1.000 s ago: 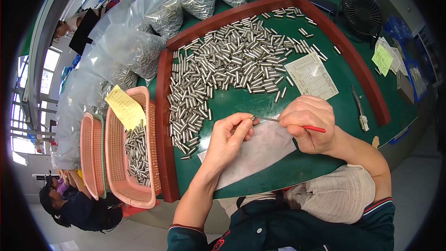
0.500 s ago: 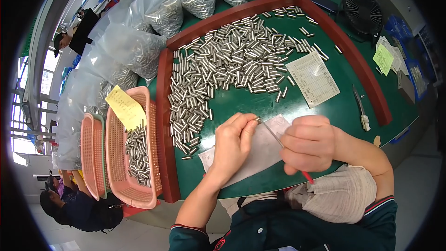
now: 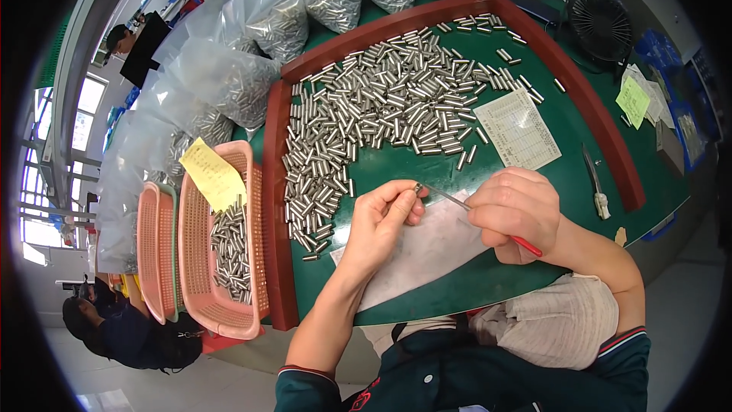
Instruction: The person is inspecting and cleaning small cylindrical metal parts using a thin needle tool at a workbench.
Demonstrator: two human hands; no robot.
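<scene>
A person sits at a green table (image 3: 564,160) edged by a raised dark red rim (image 3: 276,206), seen from above. The left hand (image 3: 381,221) has its fingers closed, pinching one small silver metal cylinder (image 3: 417,187) between thumb and forefinger; most of that cylinder is hidden by the fingertips. The right hand (image 3: 515,210) is closed around a thin metal pick with a red handle (image 3: 488,217), whose tip meets the end of the pinched cylinder. The middle of the pick is covered by the fist, and only the red end shows below it.

Both hands hover over a grey sheet (image 3: 427,255) lying on the table, partly hidden by the left forearm. Beyond the hands spreads a large heap of loose silver metal cylinders (image 3: 374,114). A printed paper form (image 3: 518,130) lies to their right, and a small white-handled tool (image 3: 596,187) rests near the rim.

Left of the table stand pink plastic baskets (image 3: 229,297), the nearest holding more cylinders and a yellow note (image 3: 213,175). Clear plastic bags of cylinders (image 3: 236,84) pile up behind. A black fan (image 3: 601,24) sits at the top right, dim and distorted by the lens edge. Another person (image 3: 114,320) is cut off at the lower left.
</scene>
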